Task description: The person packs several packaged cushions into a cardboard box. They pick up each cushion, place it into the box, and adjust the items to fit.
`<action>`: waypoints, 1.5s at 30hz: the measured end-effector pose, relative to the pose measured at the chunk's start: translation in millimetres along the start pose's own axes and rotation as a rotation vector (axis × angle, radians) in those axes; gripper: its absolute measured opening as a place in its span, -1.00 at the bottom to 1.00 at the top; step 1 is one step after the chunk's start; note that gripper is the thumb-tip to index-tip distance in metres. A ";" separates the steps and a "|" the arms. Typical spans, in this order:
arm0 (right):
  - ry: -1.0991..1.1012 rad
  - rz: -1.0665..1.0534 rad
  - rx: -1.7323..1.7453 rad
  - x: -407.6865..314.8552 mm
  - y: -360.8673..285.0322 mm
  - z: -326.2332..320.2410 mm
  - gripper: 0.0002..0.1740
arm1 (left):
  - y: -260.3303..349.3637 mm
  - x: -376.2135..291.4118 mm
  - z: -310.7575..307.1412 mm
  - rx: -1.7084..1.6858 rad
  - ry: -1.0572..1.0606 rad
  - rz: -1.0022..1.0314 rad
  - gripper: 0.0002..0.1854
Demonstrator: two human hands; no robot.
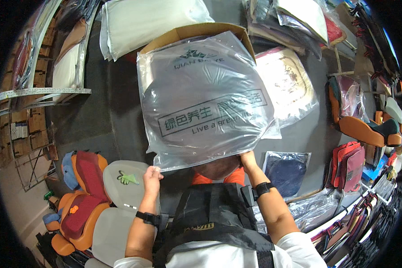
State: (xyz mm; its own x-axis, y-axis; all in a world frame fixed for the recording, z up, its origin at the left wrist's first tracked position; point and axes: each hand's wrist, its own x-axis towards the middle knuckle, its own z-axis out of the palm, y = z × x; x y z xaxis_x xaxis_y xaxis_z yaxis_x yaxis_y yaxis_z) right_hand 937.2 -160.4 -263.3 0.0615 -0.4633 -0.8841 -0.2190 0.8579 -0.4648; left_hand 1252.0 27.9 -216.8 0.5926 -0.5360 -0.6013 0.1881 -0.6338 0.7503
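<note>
A large clear plastic bag (204, 87) with printed writing spreads out in front of me, with a dark, rounded flat item showing dimly through or beneath it. My left hand (153, 179) pinches the bag's near left corner between thumb and fingers. At the near right edge my right hand (248, 158) grips the bag, its fingertips partly hidden underneath. Below that edge, between my hands, shows a reddish-brown rounded surface (222, 167). An open cardboard box (194, 31) stands under the bag, its far wall rising behind it.
Orange and red seats (83, 217) and a grey chair (124, 184) stand at left. A bagged patterned cushion (284, 77) and a bagged dark blue pad (285, 174) lie at right. White bagged sheets (154, 26) sit beyond the box. Metal racks (43, 92) line the left.
</note>
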 end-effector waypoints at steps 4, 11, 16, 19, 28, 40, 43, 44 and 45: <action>0.019 -0.246 0.065 0.7 3.6 1.0 -0.62 | -2.0 -22.9 25.7 -0.214 -0.093 -0.256 -0.78; -0.086 -0.181 0.172 -6.6 3.2 4.8 -0.58 | 10.6 -26.8 71.6 -0.236 -0.541 -0.449 -0.71; 0.078 -0.314 -0.138 3.8 -15.4 -19.1 -0.53 | 4.1 3.0 92.1 -0.458 -0.407 -0.553 -0.81; 0.140 -0.408 0.108 13.6 -34.2 -27.9 -0.64 | -0.5 3.1 96.4 -0.452 -0.358 -0.550 -0.81; -0.195 -0.129 0.926 15.1 -35.7 -45.4 -0.76 | 4.0 -0.1 115.9 -0.666 -0.434 -0.528 -0.61; -0.021 -0.157 0.760 49.7 -43.5 -44.1 -0.91 | 3.9 -11.7 125.9 -0.676 -0.166 -0.364 -0.60; -0.043 -0.147 0.713 53.4 -45.6 -51.1 -0.86 | -1.3 -13.3 131.7 -0.678 -0.043 -0.371 -0.58; -0.057 -0.142 0.686 56.2 -47.0 -53.8 -0.85 | -2.9 -13.7 133.6 -0.681 -0.004 -0.354 -0.59; -0.072 -0.141 0.659 58.9 -47.8 -56.2 -0.84 | -4.2 -13.9 134.4 -0.678 0.004 -0.357 -0.59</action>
State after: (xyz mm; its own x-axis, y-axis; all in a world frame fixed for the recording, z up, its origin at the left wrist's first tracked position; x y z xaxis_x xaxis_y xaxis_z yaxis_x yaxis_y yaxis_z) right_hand 896.6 -241.2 -290.5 0.1158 -0.5844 -0.8031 0.4335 0.7572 -0.4885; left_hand 1137.7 -36.9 -248.5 0.4080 -0.3602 -0.8389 0.8072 -0.2870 0.5158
